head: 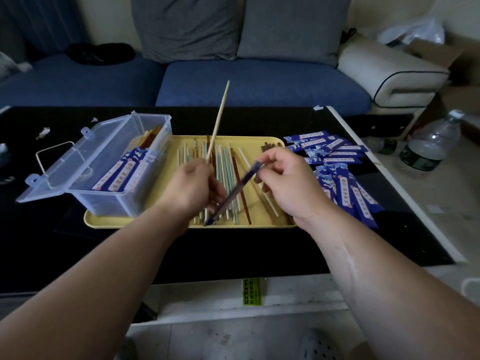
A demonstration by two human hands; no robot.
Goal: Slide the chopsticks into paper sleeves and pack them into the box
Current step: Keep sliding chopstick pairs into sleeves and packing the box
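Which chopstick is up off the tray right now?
The pale wooden chopstick in the left hand, its tip pointing up toward the sofa. The other loose ones lie flat on the yellow tray.

box (pixel 122 201) top open, lid (pixel 65 165) flung left | chopsticks (pixel 224 159) cover tray (pixel 259 144) middle | sleeves (pixel 337 155) right

- A pale chopstick (pixel 219 120) is held tilted upward over the yellow tray (pixel 259 141).
- A blue paper sleeve (pixel 233 189) is held slanted above loose chopsticks (pixel 226 172) spread across the tray's middle.
- Empty sleeves (pixel 335 157) are piled beyond its right edge.
- The clear box (pixel 114 198) stands open at its left end, with sleeved chopsticks (pixel 122 170) inside.
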